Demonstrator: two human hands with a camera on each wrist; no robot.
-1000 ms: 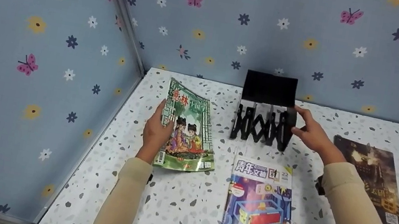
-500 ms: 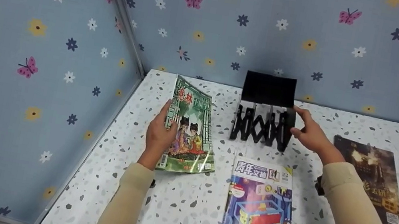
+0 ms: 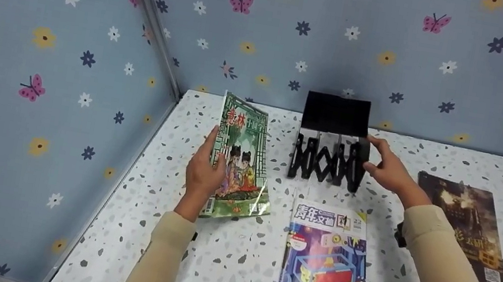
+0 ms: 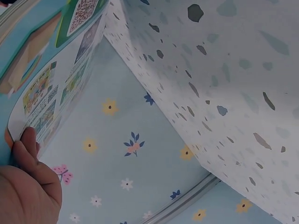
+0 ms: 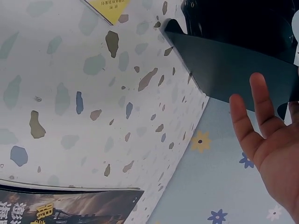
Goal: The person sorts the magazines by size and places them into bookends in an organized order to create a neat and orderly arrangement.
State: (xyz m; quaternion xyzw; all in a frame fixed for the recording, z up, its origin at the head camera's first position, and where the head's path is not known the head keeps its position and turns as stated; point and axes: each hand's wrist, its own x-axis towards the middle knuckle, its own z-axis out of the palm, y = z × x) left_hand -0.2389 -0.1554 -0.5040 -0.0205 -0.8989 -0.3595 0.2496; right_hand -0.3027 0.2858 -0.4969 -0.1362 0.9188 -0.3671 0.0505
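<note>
My left hand (image 3: 206, 169) grips a green illustrated magazine (image 3: 243, 160) by its left edge, thumb on the front cover. The magazine is tilted up off the table, and its back cover (image 4: 39, 93) shows in the left wrist view beside my curled fingers. My right hand (image 3: 392, 169) holds the right end panel of a black expandable bookend (image 3: 325, 161), with thumb and index finger at the panel's edges. In the right wrist view two fingers stretch out beside that dark panel (image 5: 233, 70). The bookend stands near the back wall, its crisscross folding bars facing me.
A purple and blue magazine (image 3: 327, 271) lies flat in front of the bookend. A dark brown book (image 3: 473, 219) lies at the right, partly behind my right sleeve. Flower-patterned panels (image 3: 275, 27) border the speckled white table (image 3: 230, 265) at the back and left.
My left hand has carried the green magazine a little to the right, towards the bookend, turning it more edge-on. My right hand stays on the bookend's end panel.
</note>
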